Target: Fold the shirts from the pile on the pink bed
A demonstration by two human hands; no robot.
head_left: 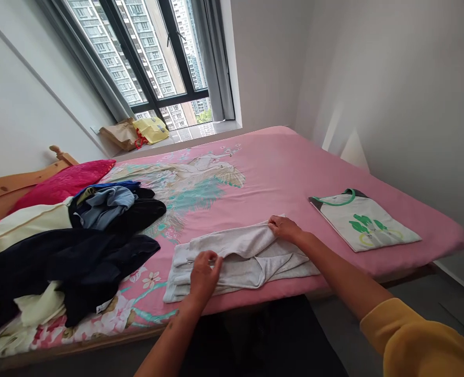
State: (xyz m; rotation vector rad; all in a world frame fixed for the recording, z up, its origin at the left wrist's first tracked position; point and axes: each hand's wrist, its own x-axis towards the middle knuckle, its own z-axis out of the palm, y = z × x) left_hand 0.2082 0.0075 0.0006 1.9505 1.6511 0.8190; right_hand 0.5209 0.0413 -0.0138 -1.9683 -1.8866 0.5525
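A light grey garment [247,246] lies partly folded near the front edge of the bed, with ribbed bands at its left end. I cannot tell whether it is a sweatshirt or trousers. My right hand [284,229] pinches its far edge, toward the right. Closer to me, my left hand [205,275] is closed with thumb and fingertips on the cloth along a loose fold, left of the middle. Right of the garment, apart from both hands, a folded white T-shirt [373,222] with green neck trim and a green print lies flat.
A pink flowered bedsheet [279,173] covers the bed. Dark, blue and cream clothes [82,256] are heaped at the left, before a red pillow [67,180] and a wooden headboard [27,175]. A brown paper bag [120,135] and a yellow bag [152,129] stand by the window.
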